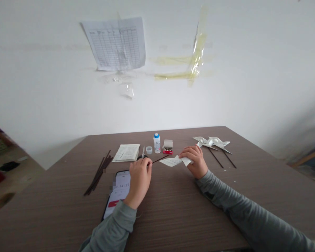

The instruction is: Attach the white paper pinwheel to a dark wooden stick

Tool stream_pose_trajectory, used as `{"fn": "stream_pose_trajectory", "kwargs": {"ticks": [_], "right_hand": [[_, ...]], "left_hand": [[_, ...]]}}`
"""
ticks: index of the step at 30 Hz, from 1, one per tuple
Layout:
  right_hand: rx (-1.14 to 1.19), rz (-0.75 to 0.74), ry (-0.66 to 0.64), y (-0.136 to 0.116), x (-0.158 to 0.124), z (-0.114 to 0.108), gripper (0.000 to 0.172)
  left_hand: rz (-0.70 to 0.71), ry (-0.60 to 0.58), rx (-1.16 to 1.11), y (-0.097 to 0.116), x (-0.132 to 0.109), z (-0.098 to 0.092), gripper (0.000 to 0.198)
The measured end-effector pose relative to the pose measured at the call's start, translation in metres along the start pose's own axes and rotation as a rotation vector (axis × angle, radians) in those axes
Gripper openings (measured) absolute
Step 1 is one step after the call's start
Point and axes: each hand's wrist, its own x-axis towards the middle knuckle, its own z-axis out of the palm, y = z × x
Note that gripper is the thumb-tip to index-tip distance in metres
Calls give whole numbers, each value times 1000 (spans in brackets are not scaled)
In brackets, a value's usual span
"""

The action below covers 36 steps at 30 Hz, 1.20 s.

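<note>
Near the middle of the table, my left hand [141,179] is closed on one end of a thin dark stick [160,159], which points right. My right hand [196,161] pinches a folded white paper pinwheel [171,161] printed with faint text. The stick's far tip lies close to the pinwheel's left blades; whether they touch I cannot tell. Just beyond the hands stand a small red box [167,152] with its lid up and small pieces inside, a white bottle with a blue cap [156,142], and a small clear cup [149,150]. Scissors [143,153] are partly hidden behind my left hand.
Two paper pinwheels on sticks [212,142] lie at the right. At the left are a bundle of dark sticks [97,176] and a stack of printed paper [126,153]. A phone [118,190] lies partly under my left forearm. The table's [173,210] back edge meets a white wall.
</note>
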Motion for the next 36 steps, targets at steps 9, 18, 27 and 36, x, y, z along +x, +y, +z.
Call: {"fn": "stream_pose_trajectory", "kwargs": {"ticks": [9,18,27,36], "right_hand": [[-16,-142,-107,-1,-15,5,32],[-4,-129,-37,0,-13,6,39],[-11,-92,-13,-2,-10,5,40],[6,-53,-13,0,-10,8,26]], "left_hand": [[64,45,-150,1,-5,4,27],[114,-57,-159,12,-11,3,28],[132,-43,-208,8,-12,5,25],[124,-33,-221,7,-12,10,27]]}}
